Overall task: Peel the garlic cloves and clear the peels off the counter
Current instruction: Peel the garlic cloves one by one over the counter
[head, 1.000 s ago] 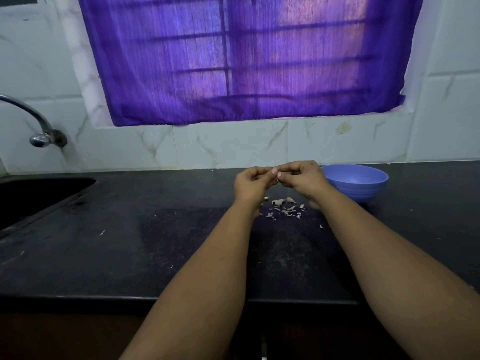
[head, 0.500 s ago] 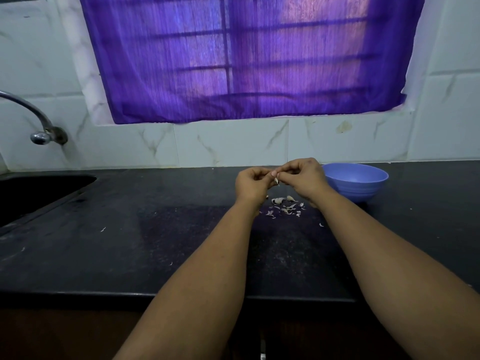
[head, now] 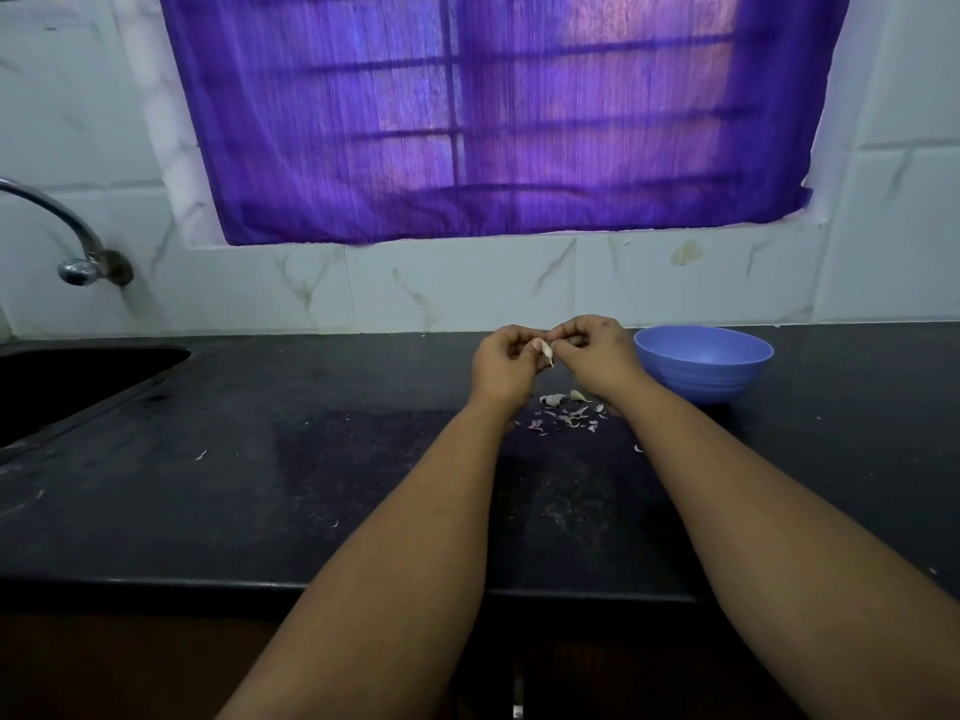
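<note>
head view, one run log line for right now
step: peeling | left hand + right hand: pinching pale garlic clove above black stone counter | loose papery peels: uncleared | round blue plastic bowl: right of hands

counter (head: 260,485): dark polished stone | bowl (head: 704,379): matt blue plastic | tap (head: 78,241): shiny metal | curtain (head: 493,122): sheer cloth

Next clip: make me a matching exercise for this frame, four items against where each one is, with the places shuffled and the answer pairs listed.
Things:
1. round blue plastic bowl
2. small pale garlic clove
3. scattered papery garlic peels
4. curved chrome tap

Places:
A. pinched between the fingertips of both hands
B. on the wall above the dark sink
C. on the black counter, beside the right hand
D. loose on the counter below the hands

Pairs: 1-C, 2-A, 3-D, 4-B
</note>
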Demonstrator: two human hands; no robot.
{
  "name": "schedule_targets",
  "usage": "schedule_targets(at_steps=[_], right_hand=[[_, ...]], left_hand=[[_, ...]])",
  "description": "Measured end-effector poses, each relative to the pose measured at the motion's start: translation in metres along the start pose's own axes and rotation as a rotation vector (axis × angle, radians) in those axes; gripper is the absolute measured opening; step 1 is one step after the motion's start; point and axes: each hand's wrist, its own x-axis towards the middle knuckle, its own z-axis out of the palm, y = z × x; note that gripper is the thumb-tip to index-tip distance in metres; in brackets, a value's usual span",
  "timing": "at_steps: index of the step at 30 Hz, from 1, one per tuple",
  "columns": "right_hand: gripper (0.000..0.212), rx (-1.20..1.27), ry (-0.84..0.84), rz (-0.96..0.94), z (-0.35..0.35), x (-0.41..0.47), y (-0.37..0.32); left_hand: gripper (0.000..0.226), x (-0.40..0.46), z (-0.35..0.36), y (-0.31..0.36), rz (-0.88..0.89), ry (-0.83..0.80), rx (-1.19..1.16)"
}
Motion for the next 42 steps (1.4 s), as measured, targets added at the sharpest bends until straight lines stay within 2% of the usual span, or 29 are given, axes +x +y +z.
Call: schedule_targets(at_steps=[4, 9, 11, 17, 21, 26, 30, 36, 42], right_hand=[[0.017, 0.144, -0.041, 0.047, 0.0, 0.0, 0.002], [0.005, 0.254, -0.107, 0.071, -0.003, -0.005, 0.002], [0.015, 0.261, -0.102, 0.092, -0.004, -0.005, 0.003], [0.008, 0.318, -0.088, 0.152, -0.004, -0.002, 0.005], [0.018, 0.442, -0.098, 0.206, -0.004, -0.004, -0.001], [0.022, 0.551, -0.122, 0.232, -0.002, -0.006, -0.008], [0.012, 0.342, -0.069, 0.169, 0.001, -0.008, -0.01], [0.018, -0.094, 0.008, 0.017, 0.002, -0.008, -0.011], [0.019, -0.282, -0.004, 0.01, -0.002, -0.004, -0.002]], left_hand=[[0.011, 0.0, -0.001, 0.001, -0.021, -0.002, -0.048], [0.011, -0.002, -0.006, 0.001, -0.053, 0.003, -0.063], [0.011, -0.005, -0.005, 0.003, -0.057, -0.012, -0.099], [0.01, -0.007, -0.004, 0.004, -0.047, -0.01, -0.114], [0.017, -0.006, -0.005, 0.004, -0.047, -0.002, -0.121], [0.012, -0.005, -0.005, 0.009, -0.119, 0.003, -0.271], [0.007, -0.006, -0.004, 0.009, -0.106, -0.023, -0.246], [0.009, -0.004, -0.002, 0.003, -0.099, -0.011, -0.154], [0.013, -0.002, -0.001, 0.003, -0.133, -0.021, -0.166]])
